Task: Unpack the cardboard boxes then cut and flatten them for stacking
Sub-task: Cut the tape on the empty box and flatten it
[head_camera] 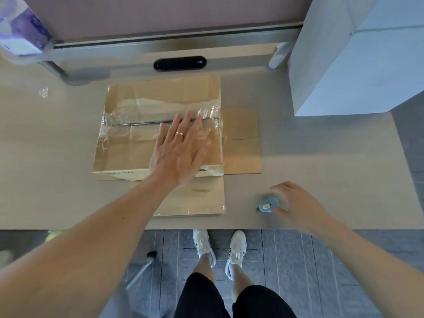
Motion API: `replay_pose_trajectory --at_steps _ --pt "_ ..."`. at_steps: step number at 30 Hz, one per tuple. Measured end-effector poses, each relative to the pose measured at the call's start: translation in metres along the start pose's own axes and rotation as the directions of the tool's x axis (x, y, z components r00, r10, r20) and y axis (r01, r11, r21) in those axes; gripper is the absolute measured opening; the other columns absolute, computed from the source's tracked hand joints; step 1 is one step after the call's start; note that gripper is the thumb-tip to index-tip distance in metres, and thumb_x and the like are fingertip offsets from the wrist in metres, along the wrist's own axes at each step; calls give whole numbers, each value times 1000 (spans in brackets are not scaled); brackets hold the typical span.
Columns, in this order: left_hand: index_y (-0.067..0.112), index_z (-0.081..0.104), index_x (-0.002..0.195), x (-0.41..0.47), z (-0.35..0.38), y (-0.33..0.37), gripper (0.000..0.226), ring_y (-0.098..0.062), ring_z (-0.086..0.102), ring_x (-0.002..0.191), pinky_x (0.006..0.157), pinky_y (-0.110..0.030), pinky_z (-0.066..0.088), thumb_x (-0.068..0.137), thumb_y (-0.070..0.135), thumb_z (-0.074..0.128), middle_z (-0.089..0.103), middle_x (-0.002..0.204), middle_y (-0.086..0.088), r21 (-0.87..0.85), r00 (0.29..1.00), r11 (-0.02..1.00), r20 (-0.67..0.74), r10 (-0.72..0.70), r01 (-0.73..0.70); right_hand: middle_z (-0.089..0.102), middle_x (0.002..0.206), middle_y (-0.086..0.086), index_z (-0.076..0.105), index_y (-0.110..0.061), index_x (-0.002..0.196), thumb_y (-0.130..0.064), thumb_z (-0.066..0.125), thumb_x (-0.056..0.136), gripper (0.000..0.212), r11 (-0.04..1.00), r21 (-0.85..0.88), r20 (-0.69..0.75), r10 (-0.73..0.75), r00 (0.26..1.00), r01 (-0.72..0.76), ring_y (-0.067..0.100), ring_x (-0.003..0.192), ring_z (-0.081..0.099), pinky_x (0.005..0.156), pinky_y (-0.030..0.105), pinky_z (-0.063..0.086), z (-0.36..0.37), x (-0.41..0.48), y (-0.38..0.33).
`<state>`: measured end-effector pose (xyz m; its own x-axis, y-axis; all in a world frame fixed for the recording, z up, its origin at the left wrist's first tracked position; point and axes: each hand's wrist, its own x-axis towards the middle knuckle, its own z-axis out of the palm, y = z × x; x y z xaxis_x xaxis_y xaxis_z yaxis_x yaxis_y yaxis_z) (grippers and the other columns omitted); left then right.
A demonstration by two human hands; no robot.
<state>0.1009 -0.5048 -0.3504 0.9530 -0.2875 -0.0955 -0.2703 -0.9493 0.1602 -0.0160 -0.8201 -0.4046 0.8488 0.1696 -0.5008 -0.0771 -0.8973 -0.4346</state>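
1. Cardboard box [128, 152], cut open and flat, lies in the middle of the desk [57, 157]. Shiny clear tape [142, 106] runs across it.
2. The left hand [176, 154] lies flat on top of the box. Its fingers are straight and spread out, and one finger has a ring.
3. The right hand [298, 207] is near the front edge of the desk, to the right of the box and apart from it. Its fingers are bent at a small blue cutter [268, 204] and touch it. It is blurry there, so I cannot tell if the hand pinches the cutter.
4. A big white box [358, 65] stands at the back right of the desk.
5. Two white shoes [204, 245] stand on the floor below the desk.
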Motion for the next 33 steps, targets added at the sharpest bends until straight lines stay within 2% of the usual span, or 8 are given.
replay_pose_trajectory --at_steps 4,9,16,22,27,30,33 --pt "34 -3 163 0 0 0 67 -16 -6 158 128 -49 3 104 64 10 -3 172 6 23 1000 1000 1 -9 9 54 132 -12 57 -29 133 -41 70 89 47 1000 19 4 19 1000 -19 14 124 50 94 34 47 14 9 -1" --pt "33 -2 163 -1 1 3 67 -16 -6 158 128 -48 3 104 63 10 -2 172 5 44 1000 999 5 -17 17 54 129 -8 58 -24 131 -39 73 89 47 1000 2 6 14 1000 -14 16 123 48 90 37 50 23 11 1" --pt "32 0 163 1 1 2 66 -16 -6 158 128 -49 6 105 61 13 -1 172 5 59 1000 998 6 -23 22 56 108 -9 62 -24 110 -36 72 90 26 999 -30 -21 11 1000 -12 15 104 51 77 35 50 22 27 3" --pt "33 -2 163 2 1 2 67 -16 -5 158 128 -49 5 105 62 11 -1 172 4 71 1000 997 10 -22 22 55 99 -8 58 -24 102 -36 72 90 22 996 83 -19 39 999 -37 16 94 53 76 37 48 27 35 5" --pt "33 -1 163 2 2 3 67 -17 -5 158 127 -50 7 104 62 11 0 172 4 74 1000 997 9 -26 25 52 93 -7 61 -21 101 -40 59 98 20 987 149 -24 63 998 -59 15 82 53 74 35 46 36 33 8" --pt "32 -1 163 2 2 3 67 -17 -5 158 127 -50 7 104 62 10 -1 172 3 76 1000 997 18 -23 22 59 96 -3 56 -22 96 -37 56 100 16 938 332 -61 127 990 -100 12 83 57 73 35 46 36 26 4" --pt "32 -3 163 1 2 3 68 -17 -6 158 127 -51 8 104 62 8 -2 172 3 79 1000 997 20 -22 21 69 96 -3 56 -23 98 -34 59 100 12 761 637 -104 242 965 -122 11 83 71 78 39 55 27 26 -14"
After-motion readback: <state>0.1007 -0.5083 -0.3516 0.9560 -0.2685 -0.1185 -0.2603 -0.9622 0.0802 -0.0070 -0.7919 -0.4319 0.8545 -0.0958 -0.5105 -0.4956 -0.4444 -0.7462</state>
